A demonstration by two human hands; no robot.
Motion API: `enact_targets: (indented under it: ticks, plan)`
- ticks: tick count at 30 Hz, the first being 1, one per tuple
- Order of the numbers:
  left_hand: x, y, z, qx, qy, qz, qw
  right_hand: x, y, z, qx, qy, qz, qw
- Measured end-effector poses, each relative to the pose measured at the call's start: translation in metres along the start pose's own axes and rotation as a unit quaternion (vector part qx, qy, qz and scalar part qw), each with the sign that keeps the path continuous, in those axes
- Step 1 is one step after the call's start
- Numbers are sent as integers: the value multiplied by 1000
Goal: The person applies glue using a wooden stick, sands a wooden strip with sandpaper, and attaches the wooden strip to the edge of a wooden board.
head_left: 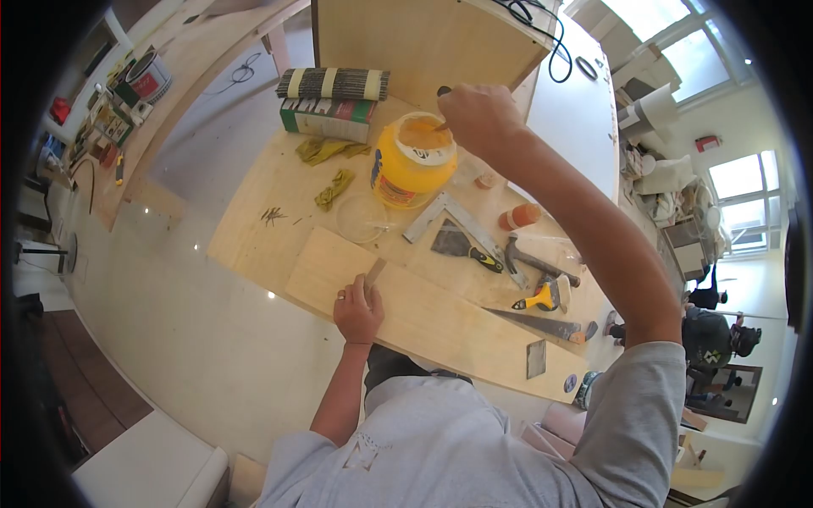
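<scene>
My right hand (483, 118) is closed around a thin tool with a dark end, its brown tip reaching into the mouth of a yellow tub (412, 178). The tub is uncapped and holds orange-yellow paste (421, 134); the tool's exact kind is hidden by my fingers. My left hand (358, 313) grips a small wooden strip (375, 273) over a long pale wooden board (440, 317). Near the tub lie a clear round lid (362, 218), a metal square (428, 216) and a putty knife (457, 245).
A hammer (538, 261), a yellow-handled brush (540, 298) and a handsaw (542, 324) lie right of the board. Behind the tub stand a green-and-white box (326, 118) and a wooden cabinet (406, 42). Yellow gloves (334, 188) rest left of it. Several people are at far right.
</scene>
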State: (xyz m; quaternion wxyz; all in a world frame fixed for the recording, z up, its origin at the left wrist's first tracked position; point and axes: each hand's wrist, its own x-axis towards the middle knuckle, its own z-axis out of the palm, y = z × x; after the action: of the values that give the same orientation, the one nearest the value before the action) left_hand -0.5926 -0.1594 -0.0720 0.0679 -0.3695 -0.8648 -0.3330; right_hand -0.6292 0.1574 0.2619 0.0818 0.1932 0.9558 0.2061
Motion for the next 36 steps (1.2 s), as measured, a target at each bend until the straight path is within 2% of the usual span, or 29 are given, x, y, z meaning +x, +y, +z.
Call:
enact_targets:
  ticks: [3, 6, 9, 12, 13, 16, 19, 21, 23, 29, 30, 33, 35, 36]
  plan:
    - [1, 0, -1, -2, 7, 5, 1000, -15, 5, -25, 43, 17, 14, 999]
    - [2, 2, -2, -2, 11, 3, 1000, -39, 14, -44, 11, 73, 16, 997]
    - [0, 3, -3, -1, 17, 6, 1000, -80, 28, -60, 93, 121, 86, 985]
    - [1, 1, -1, 0, 11, 1, 1000, -130, 53, -54, 159, 158, 106, 969]
    - [0, 1, -1, -1, 2, -1, 1000, -149, 58, -54, 231, 118, 141, 955]
    - [-3, 1, 1, 5, -26, -15, 1000, -219, 80, -37, 448, 21, 240, 861]
    - [-7, -2, 6, 9, -14, -4, 1000, -294, 84, -10, 611, 117, 298, 724]
    - [-11, -8, 13, 5, -21, -4, 1000, -343, 86, 1, 622, 160, 354, 680]
    - [-12, -12, 17, -2, -5, 21, 1000, -389, 80, 14, 616, 223, 361, 663]
    - [-6, 13, -3, 14, -67, -41, 997, -502, 57, 38, 764, 286, 335, 471]
    - [-7, 8, 1, 18, -67, -40, 997, -519, 55, 43, 784, 295, 308, 451]
    - [-6, 8, -10, -9, -76, -72, 994, -572, 49, 59, 787, 315, 306, 433]
    - [-12, -1, -11, -51, -73, -97, 991, -609, 43, 62, 750, 343, 340, 453]
    - [-22, -11, -12, 36, -68, -109, 991, -633, 41, 64, 745, 353, 340, 452]
